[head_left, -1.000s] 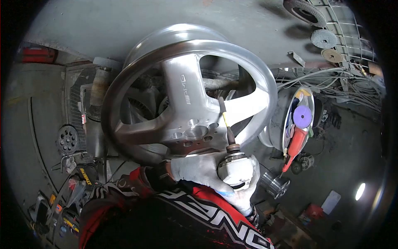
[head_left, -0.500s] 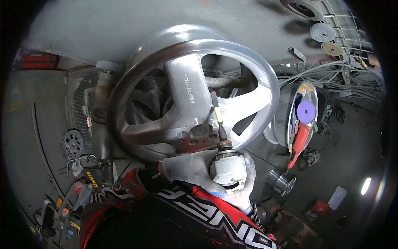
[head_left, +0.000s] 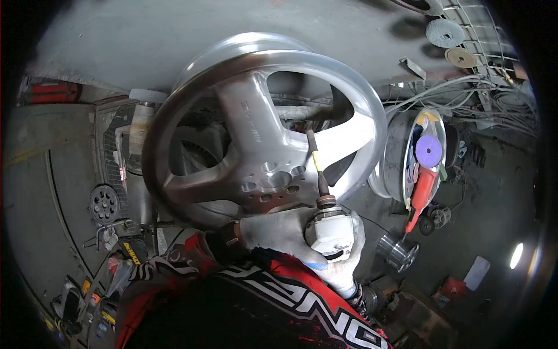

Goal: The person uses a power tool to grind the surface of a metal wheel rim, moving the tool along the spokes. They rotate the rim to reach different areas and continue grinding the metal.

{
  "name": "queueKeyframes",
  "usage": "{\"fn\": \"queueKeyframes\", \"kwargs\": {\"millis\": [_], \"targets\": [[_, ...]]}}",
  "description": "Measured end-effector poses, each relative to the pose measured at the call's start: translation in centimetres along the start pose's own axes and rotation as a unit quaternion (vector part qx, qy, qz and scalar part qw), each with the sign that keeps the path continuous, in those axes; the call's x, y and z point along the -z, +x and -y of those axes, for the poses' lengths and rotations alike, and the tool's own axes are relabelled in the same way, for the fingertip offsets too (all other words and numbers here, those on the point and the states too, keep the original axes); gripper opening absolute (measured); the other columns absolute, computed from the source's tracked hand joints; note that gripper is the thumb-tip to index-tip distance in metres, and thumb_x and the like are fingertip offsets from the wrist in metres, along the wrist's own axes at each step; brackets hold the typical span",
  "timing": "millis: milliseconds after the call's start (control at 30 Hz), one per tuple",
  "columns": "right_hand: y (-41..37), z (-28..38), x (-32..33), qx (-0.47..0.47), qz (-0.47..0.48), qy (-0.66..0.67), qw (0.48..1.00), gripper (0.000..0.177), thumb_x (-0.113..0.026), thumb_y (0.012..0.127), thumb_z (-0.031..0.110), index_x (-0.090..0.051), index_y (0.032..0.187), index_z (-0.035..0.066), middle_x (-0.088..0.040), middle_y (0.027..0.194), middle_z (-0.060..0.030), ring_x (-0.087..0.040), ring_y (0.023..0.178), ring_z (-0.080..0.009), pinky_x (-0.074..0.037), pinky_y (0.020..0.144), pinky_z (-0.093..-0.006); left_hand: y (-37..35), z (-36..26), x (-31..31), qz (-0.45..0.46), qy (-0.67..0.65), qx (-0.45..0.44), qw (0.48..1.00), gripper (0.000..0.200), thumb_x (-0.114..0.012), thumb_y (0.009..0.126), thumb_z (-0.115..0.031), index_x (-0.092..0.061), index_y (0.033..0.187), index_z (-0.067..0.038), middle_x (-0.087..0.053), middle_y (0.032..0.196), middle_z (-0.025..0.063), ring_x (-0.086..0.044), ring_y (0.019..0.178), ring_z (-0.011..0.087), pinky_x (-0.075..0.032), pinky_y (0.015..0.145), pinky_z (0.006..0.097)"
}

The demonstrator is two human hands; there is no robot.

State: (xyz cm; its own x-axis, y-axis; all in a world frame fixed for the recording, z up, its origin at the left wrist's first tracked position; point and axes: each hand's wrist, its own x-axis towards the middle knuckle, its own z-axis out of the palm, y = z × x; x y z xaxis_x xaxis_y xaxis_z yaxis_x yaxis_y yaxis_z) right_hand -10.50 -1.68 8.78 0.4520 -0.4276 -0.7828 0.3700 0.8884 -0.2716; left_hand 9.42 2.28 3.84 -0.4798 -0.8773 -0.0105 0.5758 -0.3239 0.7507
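Note:
A silver alloy wheel [head_left: 247,116] with broad spokes and raised lettering on one of them fills the middle of the head view. My left hand [head_left: 279,232], in a grey work glove, is wrapped round the left side of a white-headed power grinder [head_left: 331,234]. On the grinder's other side my right hand [head_left: 346,272], gloved too, grips the body from the right and below. From the grinder sticks a long, dark spindle [head_left: 315,163] with a yellow band. Its rounded tip lies at the edge of the bright right spoke, near the window beside the lettered spoke; exact contact cannot be told.
To the right, another wheel rim [head_left: 410,134] holds a red polisher [head_left: 421,195] and a purple disc [head_left: 428,151]. Abrasive discs [head_left: 444,33] hang from a wire rack by a bundle of cables [head_left: 465,87]. Tools and a black disc [head_left: 104,203] are at left.
Both hands and the grinder have shifted right, bringing the spindle tip from beside the lettered spoke onto the right spoke's edge. The wheel appears slightly further left in view.

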Motion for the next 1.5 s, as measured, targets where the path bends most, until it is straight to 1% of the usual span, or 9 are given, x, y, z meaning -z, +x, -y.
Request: {"fn": "queueKeyframes", "kwargs": {"millis": [33,67,267,467,600,700,900,1133,1500], "targets": [[-0.2,-0.8,0.0,0.22,0.037,-0.33,0.917,0.075,-0.075,0.09,0.042,-0.042,0.147,0.006,-0.06,0.131,-0.016,-0.062,0.117,-0.0271,-0.051,0.101,-0.0448,-0.1,0.0,-0.2,-0.012,-0.009,0.005,1.0,0.064,-0.085,0.079,-0.028,-0.058,0.131,-0.003,-0.066,0.121,0.0105,-0.06,0.114,0.0199,-0.045,0.105,0.0358],[-0.2,-1.2,0.0,0.404,0.068,-0.606,0.682,0.065,-0.065,0.096,0.049,-0.049,0.142,0.006,-0.064,0.126,-0.0146,-0.063,0.114,-0.0266,-0.052,0.1,-0.0446,-0.2,0.1,-0.2,-0.013,-0.008,0.005,1.0,0.064,-0.085,0.079,-0.028,-0.058,0.131,-0.003,-0.066,0.121,0.0105,-0.06,0.114,0.0199,-0.045,0.105,0.0358],[1.3,-0.6,5.0,0.135,-0.003,-0.499,0.856,0.077,-0.079,0.089,0.028,-0.037,0.149,0.004,-0.059,0.132,-0.0165,-0.062,0.117,-0.0269,-0.051,0.102,-0.0439,-1.9,0.2,-0.4,-0.05,-0.011,0.03,0.998,0.064,-0.087,0.077,-0.026,-0.059,0.131,-0.003,-0.067,0.121,0.0092,-0.061,0.114,0.0199,-0.045,0.105,0.0357],[0.0,-1.3,-0.9,0.388,0.151,-0.599,0.684,0.077,-0.078,0.089,0.023,-0.036,0.15,0.003,-0.057,0.135,-0.0176,-0.061,0.119,-0.0267,-0.05,0.104,-0.044,-1.2,0.2,-0.2,-0.006,-0.05,0.01,0.999,0.062,-0.086,0.078,-0.023,-0.059,0.131,-0.004,-0.066,0.123,0.0088,-0.061,0.115,0.0188,-0.046,0.105,0.0355],[0.0,-1.6,1.4,0.294,0.082,-0.545,0.781,0.101,-0.093,0.073,0.024,-0.034,0.151,0.003,-0.054,0.14,-0.0184,-0.06,0.122,-0.0284,-0.049,0.105,-0.0441,-1.8,0.3,-0.1,-0.02,-0.058,0.007,0.998,0.063,-0.087,0.078,-0.022,-0.058,0.131,-0.003,-0.066,0.123,0.0089,-0.06,0.115,0.0184,-0.046,0.105,0.0355],[0.4,-1.2,1.0,0.385,0.155,-0.632,0.655,0.083,-0.079,0.088,0.013,-0.029,0.153,0.0,-0.053,0.14,-0.0193,-0.06,0.122,-0.0282,-0.05,0.104,-0.0446,-2.2,-0.1,-0.2,-0.032,-0.056,0.014,0.998,0.064,-0.087,0.078,-0.022,-0.058,0.132,-0.003,-0.066,0.123,0.009,-0.06,0.115,0.0185,-0.046,0.105,0.0352],[1.1,-1.9,2.2,0.243,-0.025,-0.514,0.822,0.056,-0.06,0.101,0.04,-0.05,0.138,0.0,-0.065,0.121,-0.0184,-0.065,0.111,-0.0285,-0.054,0.096,-0.0433,-2.5,-0.3,-0.3,-0.035,-0.07,0.023,0.997,0.065,-0.087,0.078,-0.021,-0.057,0.133,-0.003,-0.065,0.123,0.0086,-0.06,0.115,0.0184,-0.045,0.105,0.0348],[0.0,-2.0,-0.6,0.385,0.089,-0.623,0.675,0.072,-0.083,0.085,0.026,-0.046,0.14,-0.002,-0.063,0.123,-0.0177,-0.066,0.11,-0.0265,-0.054,0.097,-0.0408,-2.5,0.6,-0.2,-0.029,-0.087,0.022,0.996,0.067,-0.087,0.078,-0.021,-0.056,0.134,-0.003,-0.064,0.125,0.0086,-0.059,0.115,0.018,-0.045,0.106,0.0342],[1.2,-3.3,2.6,0.313,0.011,-0.592,0.742,0.085,-0.088,0.073,0.039,-0.05,0.138,-0.001,-0.065,0.123,-0.0198,-0.068,0.108,-0.0309,-0.055,0.093,-0.0412,-3.6,0.0,-0.1,-0.033,-0.11,0.022,0.993,0.067,-0.089,0.074,-0.016,-0.057,0.131,-0.005,-0.065,0.122,0.0057,-0.06,0.112,0.0152,-0.047,0.104,0.0331]]}}
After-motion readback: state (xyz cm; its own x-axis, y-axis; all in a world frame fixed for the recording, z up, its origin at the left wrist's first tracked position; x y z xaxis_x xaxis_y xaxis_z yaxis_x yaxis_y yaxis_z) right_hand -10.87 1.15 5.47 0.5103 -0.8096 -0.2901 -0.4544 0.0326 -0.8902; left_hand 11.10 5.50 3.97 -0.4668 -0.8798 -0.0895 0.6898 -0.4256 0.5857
